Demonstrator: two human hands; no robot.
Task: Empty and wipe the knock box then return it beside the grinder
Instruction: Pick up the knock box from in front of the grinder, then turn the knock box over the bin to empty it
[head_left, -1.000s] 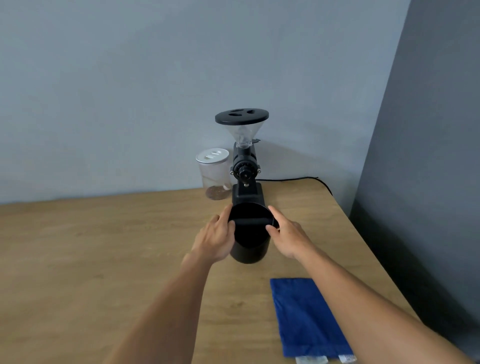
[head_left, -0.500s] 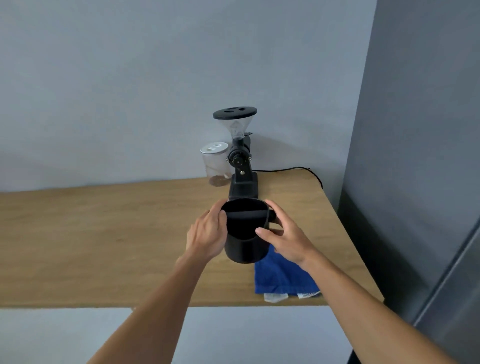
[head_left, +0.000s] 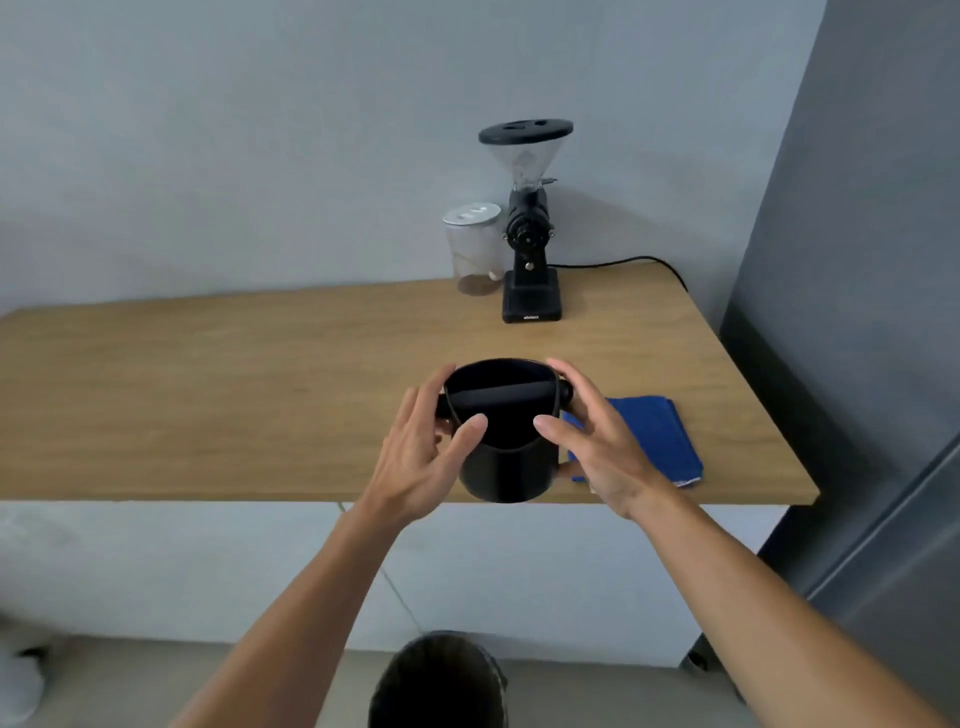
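A: Near the counter's (head_left: 208, 395) front edge, in the head view, the knock box (head_left: 506, 462) sits between two hands. Its mouth faces the camera, with the bar (head_left: 498, 393) across the top.

B: Are the hands gripping it?

A: The left hand (head_left: 423, 457) cups the left wall, fingers spread, thumb tip against the rim. The right hand (head_left: 597, 447) does the same on the right side, thumb at the rim, fingers curved behind. Both are loosely open around the box; I cannot tell whether it rests on the counter or is lifted.

B: Where is the grinder?

A: The grinder (head_left: 530, 260) stands at the back by the wall, well apart from the box, with a jar (head_left: 472, 249) just beside it on the left and a cord (head_left: 623, 262) running off right.

B: Anything else?

A: A blue cloth (head_left: 654, 436) lies on the counter just right of the box, partly behind the right hand. A dark bin (head_left: 441, 680) stands on the floor below.
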